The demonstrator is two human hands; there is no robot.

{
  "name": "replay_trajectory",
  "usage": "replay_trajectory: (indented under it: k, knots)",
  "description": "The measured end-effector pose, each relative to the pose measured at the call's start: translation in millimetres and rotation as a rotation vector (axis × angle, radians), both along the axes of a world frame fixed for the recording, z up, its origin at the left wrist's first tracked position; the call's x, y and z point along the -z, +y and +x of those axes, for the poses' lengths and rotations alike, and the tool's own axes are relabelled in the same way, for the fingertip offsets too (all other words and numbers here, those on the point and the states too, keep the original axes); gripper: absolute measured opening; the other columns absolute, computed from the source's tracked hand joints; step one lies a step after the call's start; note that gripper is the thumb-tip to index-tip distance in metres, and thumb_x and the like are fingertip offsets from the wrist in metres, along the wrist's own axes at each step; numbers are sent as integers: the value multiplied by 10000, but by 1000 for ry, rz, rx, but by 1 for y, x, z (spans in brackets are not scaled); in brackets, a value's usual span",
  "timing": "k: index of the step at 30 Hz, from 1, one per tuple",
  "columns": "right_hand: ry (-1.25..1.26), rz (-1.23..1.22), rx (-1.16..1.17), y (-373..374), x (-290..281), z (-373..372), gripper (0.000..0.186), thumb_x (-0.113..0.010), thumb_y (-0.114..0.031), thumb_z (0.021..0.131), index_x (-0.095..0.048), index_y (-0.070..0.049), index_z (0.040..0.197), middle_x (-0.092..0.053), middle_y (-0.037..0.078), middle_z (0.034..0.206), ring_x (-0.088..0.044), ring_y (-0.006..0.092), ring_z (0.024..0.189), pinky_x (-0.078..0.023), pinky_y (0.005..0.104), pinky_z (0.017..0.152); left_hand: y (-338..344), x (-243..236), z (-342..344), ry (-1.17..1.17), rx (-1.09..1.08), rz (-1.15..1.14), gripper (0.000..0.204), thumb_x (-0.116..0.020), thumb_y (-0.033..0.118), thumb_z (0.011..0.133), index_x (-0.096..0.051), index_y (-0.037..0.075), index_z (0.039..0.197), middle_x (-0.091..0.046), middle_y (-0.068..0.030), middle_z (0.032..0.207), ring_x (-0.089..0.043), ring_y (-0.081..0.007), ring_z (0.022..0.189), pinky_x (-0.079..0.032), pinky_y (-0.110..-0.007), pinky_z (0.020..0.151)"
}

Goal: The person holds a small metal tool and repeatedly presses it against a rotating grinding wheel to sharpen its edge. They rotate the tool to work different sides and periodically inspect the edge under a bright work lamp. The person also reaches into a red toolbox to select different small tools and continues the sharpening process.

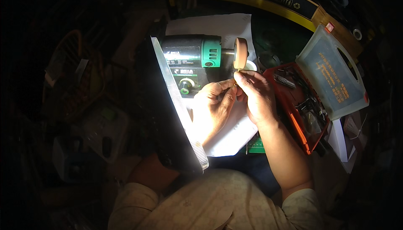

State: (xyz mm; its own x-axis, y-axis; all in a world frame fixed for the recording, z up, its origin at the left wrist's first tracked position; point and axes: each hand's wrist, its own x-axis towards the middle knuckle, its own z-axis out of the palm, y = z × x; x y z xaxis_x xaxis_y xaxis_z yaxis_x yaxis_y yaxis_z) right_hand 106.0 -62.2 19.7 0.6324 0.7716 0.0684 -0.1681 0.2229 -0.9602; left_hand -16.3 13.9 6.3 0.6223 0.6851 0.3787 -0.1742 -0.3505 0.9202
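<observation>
A bench polishing motor with a green end cap lies across the bench, its shaft carrying a tan round wheel. Just below the wheel's lower edge, my right hand pinches a tiny gold-coloured piece; I cannot make out its kind. Whether it touches the wheel is also unclear. My left hand meets the right at the fingertips, thumb and forefinger closed together by the same piece. Beneath the motor sits its control box with a dark speed knob.
A long lamp stands close on the left, over my left forearm. White paper covers the bench under my hands. At right is an orange toolbox of small tools, its clear lid raised. A white round container stands behind the wheel.
</observation>
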Motion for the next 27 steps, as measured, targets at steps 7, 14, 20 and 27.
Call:
replay_trajectory:
  k: [7,14,20,27]
  knots:
    - [-13,9,-8,1,1,1,318,-717,-235,961,-697,33,1132,-695,41,889,-630,93,739,-476,223,648,1,4,0,14,-12,11,210,-664,29,990,-674,-85,1165,-749,-126,1001,-686,-110,899,-555,-232,828]
    - [-3,-3,-2,1,2,2,313,-716,-230,961,-698,34,1128,-694,39,881,-632,92,738,-473,221,642,3,8,1,43,-31,53,212,-658,24,992,-676,-89,1171,-749,-124,1006,-686,-108,898,-555,-230,828]
    - [-6,3,0,1,2,0,318,-721,-246,963,-700,23,1131,-695,33,884,-635,91,741,-475,218,645,-1,3,1,-8,-12,-35,197,-655,23,994,-672,-85,1158,-749,-127,1005,-693,-114,904,-558,-239,836]
    - [-10,18,0,1,2,0,301,-722,-243,966,-701,13,1124,-693,29,888,-626,86,745,-476,214,647,1,4,1,27,-31,23,198,-648,28,1000,-673,-73,1169,-749,-116,1003,-688,-109,906,-554,-239,833]
